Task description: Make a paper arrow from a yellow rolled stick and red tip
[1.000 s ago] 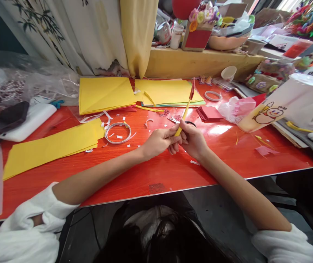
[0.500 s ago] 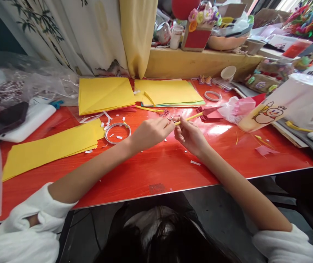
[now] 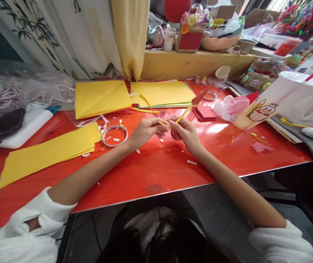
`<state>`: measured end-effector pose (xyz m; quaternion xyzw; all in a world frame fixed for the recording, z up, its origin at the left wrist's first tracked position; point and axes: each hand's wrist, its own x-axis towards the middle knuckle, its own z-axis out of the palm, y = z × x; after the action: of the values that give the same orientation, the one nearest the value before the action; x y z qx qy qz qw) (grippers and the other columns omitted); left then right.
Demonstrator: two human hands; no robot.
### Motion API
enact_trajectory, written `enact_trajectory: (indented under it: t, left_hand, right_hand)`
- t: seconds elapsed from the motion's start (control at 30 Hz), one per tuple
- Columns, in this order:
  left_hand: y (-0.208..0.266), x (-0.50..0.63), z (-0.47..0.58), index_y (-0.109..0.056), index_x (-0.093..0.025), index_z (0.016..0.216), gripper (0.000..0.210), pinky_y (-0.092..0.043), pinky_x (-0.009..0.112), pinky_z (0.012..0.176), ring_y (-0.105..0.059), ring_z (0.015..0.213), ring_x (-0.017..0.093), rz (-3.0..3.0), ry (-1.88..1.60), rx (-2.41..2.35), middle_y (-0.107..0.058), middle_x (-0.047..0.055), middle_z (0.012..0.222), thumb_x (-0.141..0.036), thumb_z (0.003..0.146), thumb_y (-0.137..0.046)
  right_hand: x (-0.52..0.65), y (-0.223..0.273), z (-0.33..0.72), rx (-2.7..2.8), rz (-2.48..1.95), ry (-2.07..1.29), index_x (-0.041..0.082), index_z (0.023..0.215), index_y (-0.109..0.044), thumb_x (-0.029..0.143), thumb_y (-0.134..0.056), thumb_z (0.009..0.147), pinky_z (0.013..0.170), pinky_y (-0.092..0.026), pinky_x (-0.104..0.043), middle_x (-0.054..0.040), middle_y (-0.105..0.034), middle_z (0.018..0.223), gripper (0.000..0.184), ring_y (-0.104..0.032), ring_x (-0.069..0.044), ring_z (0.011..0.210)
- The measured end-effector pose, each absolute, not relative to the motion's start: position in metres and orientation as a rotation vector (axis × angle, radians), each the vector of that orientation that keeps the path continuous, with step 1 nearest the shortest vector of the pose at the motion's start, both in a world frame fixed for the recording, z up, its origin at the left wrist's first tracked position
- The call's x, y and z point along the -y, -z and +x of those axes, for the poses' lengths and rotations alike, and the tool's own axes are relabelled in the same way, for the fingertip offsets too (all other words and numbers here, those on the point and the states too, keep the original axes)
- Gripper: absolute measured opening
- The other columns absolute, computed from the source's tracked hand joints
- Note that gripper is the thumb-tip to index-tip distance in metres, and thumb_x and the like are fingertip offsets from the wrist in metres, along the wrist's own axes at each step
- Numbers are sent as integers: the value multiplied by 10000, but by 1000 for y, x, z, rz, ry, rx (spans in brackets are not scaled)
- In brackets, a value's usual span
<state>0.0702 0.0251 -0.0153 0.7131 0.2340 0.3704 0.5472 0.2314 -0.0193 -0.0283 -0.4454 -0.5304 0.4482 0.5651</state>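
Observation:
Between my two hands is a thin rolled yellow paper strip with a piece of red paper at its far end, tilted up to the right. My left hand pinches its near end, where a bit of yellow shows at the fingertips. Thumb and fingers of my right hand are closed on the strip farther along. A small dark shape shows under the right fingers; I cannot make out what it is. A stack of small red paper squares lies just beyond my right hand.
Yellow paper stacks lie at the back, and long yellow sheets at the left. A tape roll rests beside my left forearm. At the right stands a drink cup near a crumpled plastic bag. White paper scraps dot the red table.
The strip has swung from nearly level to a steeper upward tilt, and its red end has risen off the red squares. My left fingers have opened out slightly. The whole view has shifted a little.

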Motion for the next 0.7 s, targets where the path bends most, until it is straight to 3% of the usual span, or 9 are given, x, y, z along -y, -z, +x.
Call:
enact_trajectory:
  t: [0.17, 0.5, 0.7]
  left_hand:
    - [21, -32, 71, -558, -118, 828, 215, -512, 242, 584, -567, 619, 90, 1288, -854, -509, -579, 24, 723, -332, 837, -545]
    - [18, -22, 77, -454, -133, 790, 218, -533, 280, 614, -577, 689, 102, 1399, -780, -589, -500, 12, 818, -332, 879, -459]
    - [17, -21, 77, -447, -135, 747, 198, -519, 259, 639, -572, 609, 85, 1494, -790, -673, -509, -7, 710, -258, 900, -416]
  right_hand:
    - [18, 30, 232, 1207, -940, -1141, 194, 872, -585, 470, -507, 838, 388, -226, -227, 33, -442, 688, 289, -382, -32, 442]
    - [16, 34, 236, 1420, -968, -1094, 190, 781, -502, 456, -456, 874, 407, -285, -212, 62, -427, 568, 286, -404, -37, 422]
    - [14, 38, 236, 1462, -965, -1165, 174, 804, -527, 442, -486, 865, 406, -297, -202, 73, -426, 521, 279, -415, -37, 390]
